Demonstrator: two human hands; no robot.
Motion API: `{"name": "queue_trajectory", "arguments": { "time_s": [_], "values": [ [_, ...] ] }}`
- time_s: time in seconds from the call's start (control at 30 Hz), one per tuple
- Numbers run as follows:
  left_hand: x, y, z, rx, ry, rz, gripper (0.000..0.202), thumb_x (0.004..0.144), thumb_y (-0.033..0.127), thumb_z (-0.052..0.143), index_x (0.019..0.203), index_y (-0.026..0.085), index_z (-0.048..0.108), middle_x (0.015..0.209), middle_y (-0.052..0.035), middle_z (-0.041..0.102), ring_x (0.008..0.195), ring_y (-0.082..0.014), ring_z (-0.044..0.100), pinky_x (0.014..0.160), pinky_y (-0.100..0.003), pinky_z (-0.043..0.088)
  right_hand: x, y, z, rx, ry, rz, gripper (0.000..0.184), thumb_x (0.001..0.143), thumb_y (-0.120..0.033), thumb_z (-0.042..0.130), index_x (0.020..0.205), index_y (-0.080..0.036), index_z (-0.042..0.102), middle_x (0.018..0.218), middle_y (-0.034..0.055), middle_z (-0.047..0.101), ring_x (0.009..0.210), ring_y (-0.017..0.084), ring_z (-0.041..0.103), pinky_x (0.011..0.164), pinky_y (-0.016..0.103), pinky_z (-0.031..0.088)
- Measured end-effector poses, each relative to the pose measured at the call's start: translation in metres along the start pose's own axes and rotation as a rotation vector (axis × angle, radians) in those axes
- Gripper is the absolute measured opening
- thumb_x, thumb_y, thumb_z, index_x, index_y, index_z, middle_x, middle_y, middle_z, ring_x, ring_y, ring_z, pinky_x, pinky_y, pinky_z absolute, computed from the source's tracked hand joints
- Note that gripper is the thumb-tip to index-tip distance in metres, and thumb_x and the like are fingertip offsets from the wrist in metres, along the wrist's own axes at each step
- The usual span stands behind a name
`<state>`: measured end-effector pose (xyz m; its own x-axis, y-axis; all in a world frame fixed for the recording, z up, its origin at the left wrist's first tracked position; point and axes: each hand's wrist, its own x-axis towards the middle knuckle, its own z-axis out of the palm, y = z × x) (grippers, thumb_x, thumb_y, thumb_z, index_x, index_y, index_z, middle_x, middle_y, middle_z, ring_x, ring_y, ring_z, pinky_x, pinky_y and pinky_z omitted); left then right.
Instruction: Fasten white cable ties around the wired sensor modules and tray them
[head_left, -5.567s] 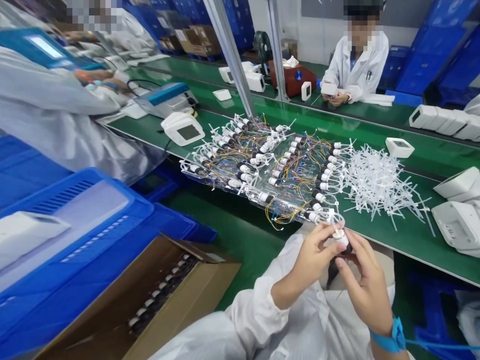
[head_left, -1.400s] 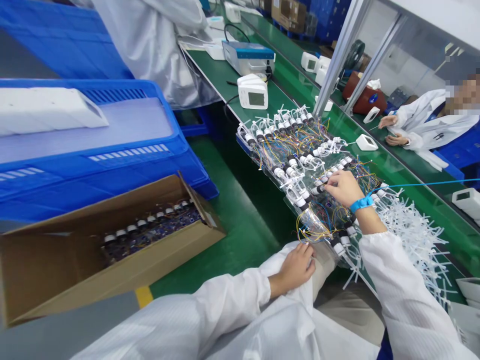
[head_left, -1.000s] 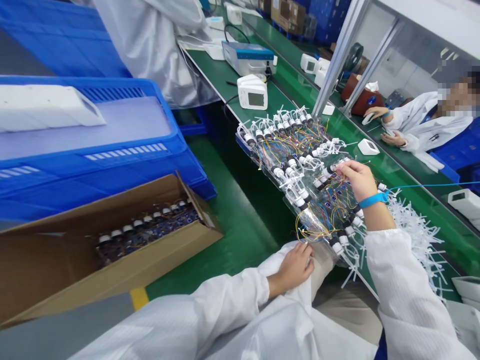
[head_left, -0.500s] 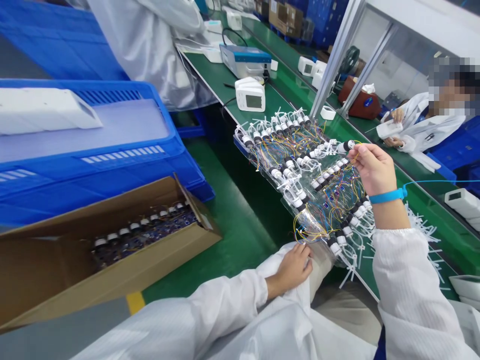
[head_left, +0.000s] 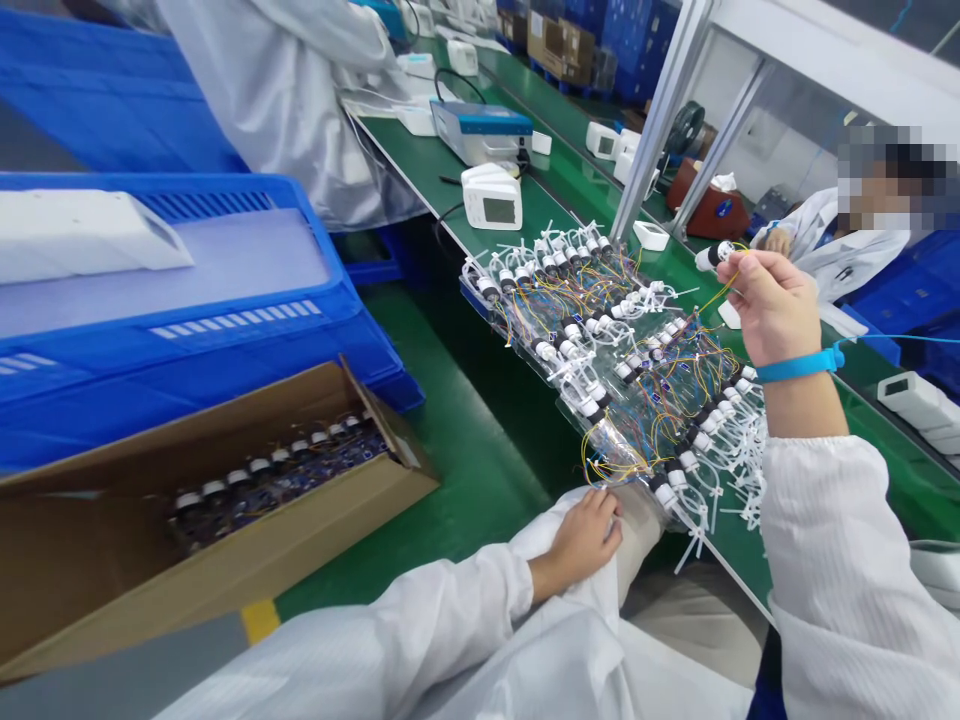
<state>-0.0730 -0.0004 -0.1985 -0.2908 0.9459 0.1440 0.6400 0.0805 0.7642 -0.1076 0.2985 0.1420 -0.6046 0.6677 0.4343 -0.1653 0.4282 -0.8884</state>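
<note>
My right hand, a blue wrist strap behind it, pinches a small black-and-white pump with thin yellow wires, raised above the bench. Below it, clear plastic trays carry rows of similar pumps with coloured wires, small circuit boards and white tubes. My left hand rests on my lap close to the near tray, fingers loosely bent and slightly apart, holding nothing.
A cardboard box with more pumps stands at the left, beside a blue crate. White monitors and a blue-topped device sit on the green bench. A metal post rises beyond the trays; a co-worker sits across.
My right hand has lifted the pump up and to the right, away from the trays. My left hand stays on my lap. The view has shifted slightly.
</note>
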Motion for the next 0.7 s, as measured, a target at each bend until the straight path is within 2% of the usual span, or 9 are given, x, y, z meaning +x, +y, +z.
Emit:
{"name": "queue_trajectory", "arguments": {
  "time_s": [0.17, 0.5, 0.7],
  "values": [
    [0.001, 0.001, 0.000, -0.010, 0.010, -0.006, 0.014, 0.098, 0.013, 0.058, 0.108, 0.024, 0.060, 0.110, -0.0071, 0.068, 0.106, -0.0293, 0.064, 0.095, -0.046, 0.054, 0.012, -0.017, -0.008, 0.049, 0.004, 0.012, 0.025, 0.089, -0.047, 0.094, 0.098, -0.028, 0.079, 0.101, 0.0025, 0.081, 0.093, 0.017, 0.076, 0.072, 0.030, 0.058],
    [0.000, 0.001, -0.001, -0.019, 0.020, 0.000, 0.017, 0.095, 0.011, 0.057, 0.105, 0.024, 0.060, 0.108, -0.0067, 0.066, 0.107, -0.0293, 0.064, 0.097, -0.046, 0.054, 0.043, -0.051, -0.018, 0.127, 0.021, -0.074, 0.017, 0.092, -0.039, 0.092, 0.096, -0.030, 0.078, 0.099, 0.0001, 0.081, 0.096, 0.019, 0.079, 0.094, 0.036, 0.064],
    [0.000, 0.000, 0.000, -0.014, 0.038, 0.005, 0.015, 0.098, 0.011, 0.056, 0.106, 0.023, 0.061, 0.109, -0.0072, 0.067, 0.107, -0.0295, 0.065, 0.097, -0.047, 0.054, 0.061, -0.086, -0.038, 0.100, 0.079, -0.159, 0.014, 0.094, -0.035, 0.091, 0.097, -0.031, 0.078, 0.103, 0.0021, 0.082, 0.101, 0.021, 0.079, 0.101, 0.039, 0.063]
  ]
}}
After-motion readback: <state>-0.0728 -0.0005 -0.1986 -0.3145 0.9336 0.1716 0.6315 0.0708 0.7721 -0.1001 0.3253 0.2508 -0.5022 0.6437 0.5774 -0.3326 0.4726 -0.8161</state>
